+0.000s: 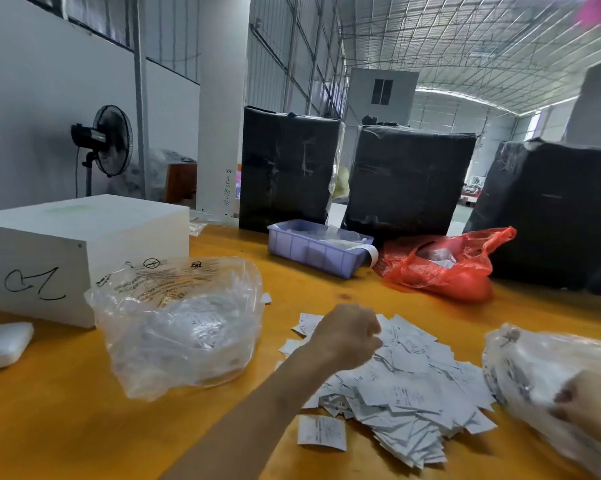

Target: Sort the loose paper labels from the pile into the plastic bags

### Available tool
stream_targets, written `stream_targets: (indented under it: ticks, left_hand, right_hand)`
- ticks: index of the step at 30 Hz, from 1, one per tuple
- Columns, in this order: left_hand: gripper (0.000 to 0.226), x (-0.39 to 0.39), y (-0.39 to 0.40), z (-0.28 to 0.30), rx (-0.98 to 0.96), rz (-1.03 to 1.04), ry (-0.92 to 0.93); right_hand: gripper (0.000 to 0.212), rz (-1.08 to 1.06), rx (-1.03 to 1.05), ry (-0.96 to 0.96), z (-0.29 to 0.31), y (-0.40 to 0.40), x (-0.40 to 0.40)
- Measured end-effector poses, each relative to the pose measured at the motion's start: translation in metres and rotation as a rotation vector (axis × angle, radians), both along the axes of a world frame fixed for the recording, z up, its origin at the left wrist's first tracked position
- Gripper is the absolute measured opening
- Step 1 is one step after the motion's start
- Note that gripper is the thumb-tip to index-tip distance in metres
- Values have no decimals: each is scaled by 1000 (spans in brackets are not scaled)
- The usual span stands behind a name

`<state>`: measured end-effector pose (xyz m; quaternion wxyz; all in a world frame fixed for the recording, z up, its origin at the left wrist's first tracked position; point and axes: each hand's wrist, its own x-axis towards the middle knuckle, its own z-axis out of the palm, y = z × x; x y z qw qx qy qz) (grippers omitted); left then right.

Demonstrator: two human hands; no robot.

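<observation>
A pile of loose white paper labels point(410, 386) lies on the orange table point(67, 427). My left hand point(346, 336) is over the far left part of the pile, back to the camera. Its fingers curl down onto the labels, and a white label edge shows at the fingertips. A clear plastic bag point(181, 327) partly filled with labels stands open to the left of the pile. My right hand point(590, 407), blurred at the lower right, grips a second clear plastic bag point(534, 362) holding labels, right of the pile.
A white box point(84, 237) with black marks sits at the back left, with a white pad point(1, 344) in front of it. A purple bin point(313, 247) and a red plastic bag point(441, 265) lie behind the pile. Behind them stand black wrapped bales point(410, 181).
</observation>
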<state>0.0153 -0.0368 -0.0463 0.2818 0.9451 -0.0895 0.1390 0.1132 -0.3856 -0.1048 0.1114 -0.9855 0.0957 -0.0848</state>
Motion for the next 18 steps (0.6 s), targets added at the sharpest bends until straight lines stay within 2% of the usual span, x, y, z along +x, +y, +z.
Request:
stream_targets:
  ticks: [1, 2, 4, 6, 7, 9, 13, 18]
  left_hand:
    - [29, 1, -5, -6, 12, -18, 15]
    - [27, 2, -9, -11, 20, -31, 23]
    - [25, 3, -13, -19, 31, -36, 25]
    - [24, 4, -12, -22, 42, -16, 9]
    - [23, 5, -12, -24, 50, -7, -1]
    - [20, 5, -11, -26, 75, 1, -5]
    - [18, 4, -12, -30, 117, -9, 24]
    - [17, 2, -13, -30, 96, -13, 34]
  right_hand:
    - [27, -30, 77, 31, 9, 8, -11]
    - [25, -35, 65, 22, 19, 18, -20]
    - [21, -30, -30, -54, 30, 26, -30]
    - [7, 24, -90, -30, 32, 34, -40]
    - [14, 22, -119, -20, 31, 35, -43]
    - [6, -1, -146, -9, 30, 37, -46]
    - [27, -61, -178, -42, 30, 34, -42]
    - [31, -41, -38, -52, 41, 34, -45]
